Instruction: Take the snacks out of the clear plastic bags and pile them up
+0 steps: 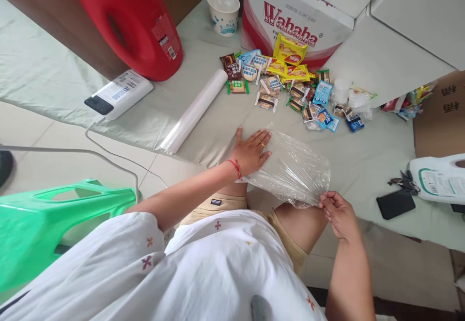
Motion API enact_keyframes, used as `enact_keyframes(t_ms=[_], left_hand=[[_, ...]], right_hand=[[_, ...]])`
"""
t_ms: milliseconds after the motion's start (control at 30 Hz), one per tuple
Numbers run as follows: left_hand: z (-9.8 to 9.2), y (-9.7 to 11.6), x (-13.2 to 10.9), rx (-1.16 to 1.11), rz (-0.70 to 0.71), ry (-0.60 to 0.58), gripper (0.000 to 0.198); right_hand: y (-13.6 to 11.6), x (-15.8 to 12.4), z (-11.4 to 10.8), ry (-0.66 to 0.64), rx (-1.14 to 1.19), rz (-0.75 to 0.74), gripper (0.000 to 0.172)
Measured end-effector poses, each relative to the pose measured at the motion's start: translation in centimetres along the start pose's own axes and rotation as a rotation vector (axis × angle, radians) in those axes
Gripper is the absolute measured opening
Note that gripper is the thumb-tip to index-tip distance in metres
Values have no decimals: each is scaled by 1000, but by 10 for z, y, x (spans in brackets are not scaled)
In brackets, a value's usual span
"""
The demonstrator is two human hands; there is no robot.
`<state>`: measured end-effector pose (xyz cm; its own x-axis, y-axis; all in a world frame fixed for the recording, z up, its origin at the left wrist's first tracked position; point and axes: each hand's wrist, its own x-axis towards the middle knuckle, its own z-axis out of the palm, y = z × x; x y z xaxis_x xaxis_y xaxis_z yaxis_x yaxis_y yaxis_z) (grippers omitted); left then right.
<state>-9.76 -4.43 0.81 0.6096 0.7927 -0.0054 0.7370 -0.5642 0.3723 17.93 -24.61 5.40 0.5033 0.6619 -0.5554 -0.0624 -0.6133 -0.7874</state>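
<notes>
A clear, crinkled plastic bag (290, 166) lies over the near edge of the cloth-covered surface and hangs toward my lap. My left hand (250, 152), with a red string on its wrist, rests flat on the bag's left end, fingers spread. At the bag's lower right corner, my right hand (336, 209) pinches the plastic between thumb and fingers. A roll of clear film (194, 111) lies diagonally to the left, apart from both hands. Beyond the bag sits a pile of small wrapped snacks (271, 87), with yellow packets (289, 49) at its back.
A Wahaha box (290, 20) stands behind the snacks, beside a paper cup (223, 13). To the left are a red jug (145, 30), a white device (119, 93) with a cable, and a green stool (61, 229). A black phone (395, 203) and white bottle (439, 178) lie right.
</notes>
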Motion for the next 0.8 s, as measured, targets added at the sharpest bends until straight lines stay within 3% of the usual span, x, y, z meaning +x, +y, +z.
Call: enact_keyframes(t_ms=[233, 400, 433, 500, 567, 600, 700, 800], left_hand=[[-3, -13, -5, -20, -14, 31, 59], [-2, -23, -3, -22, -21, 49, 61], [-2, -23, -3, -22, -16, 49, 61], [-5, -21, -3, -29, -37, 75, 59], [-9, -13, -4, -42, -71, 136, 56], [-11, -7, -6, -51, -66, 171, 55], [-11, 13, -14, -78, 128, 206, 51], [0, 25, -26, -67, 341, 147, 49]], right_hand=[[4, 14, -25, 62, -162, 49, 57], [-10, 24, -63, 58, -565, 25, 50], [-18, 25, -68, 116, -681, -25, 47], [-41, 29, -70, 370, -894, -224, 43], [-64, 37, -55, 575, -998, -494, 40], [-75, 44, -41, 563, -993, -611, 40], [-95, 74, 17, 230, -948, -774, 39], [-104, 113, 71, 67, -968, -821, 40]])
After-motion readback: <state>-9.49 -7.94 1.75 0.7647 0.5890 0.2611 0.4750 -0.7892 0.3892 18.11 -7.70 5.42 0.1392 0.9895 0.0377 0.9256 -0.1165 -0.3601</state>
